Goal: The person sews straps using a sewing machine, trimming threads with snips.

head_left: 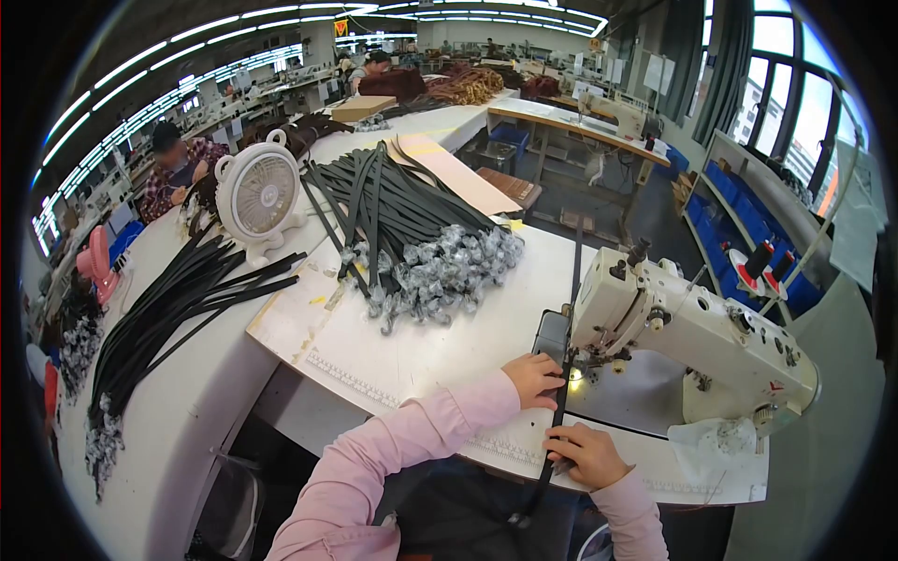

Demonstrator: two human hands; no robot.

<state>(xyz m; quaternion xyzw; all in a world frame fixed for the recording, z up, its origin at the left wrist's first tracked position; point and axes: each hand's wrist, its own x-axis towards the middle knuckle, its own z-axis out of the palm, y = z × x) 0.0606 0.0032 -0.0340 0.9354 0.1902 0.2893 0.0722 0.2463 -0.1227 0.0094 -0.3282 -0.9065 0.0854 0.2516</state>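
Observation:
A long black strap (561, 404) runs across the white work surface, past the needle area of a white sewing machine (697, 332). My left hand (535, 381) presses curled fingers on the strap's left side, close to the lit needle area. Nearer to me, my right hand (587, 453) grips the strap between thumb and fingers. The strap's near end hangs over the table edge toward my lap, and its far end extends behind the machine head. A dark, flat, phone-like object (552, 335) lies just beyond my left hand. The needle tip is too small to make out.
A heap of black straps (374, 201) with clear plastic-wrapped ends (449, 271) lies beyond my left arm. More straps (168, 309) lie at left near a white fan (260, 196). Thread spools (756, 262) stand right. A person (178, 173) sits far left.

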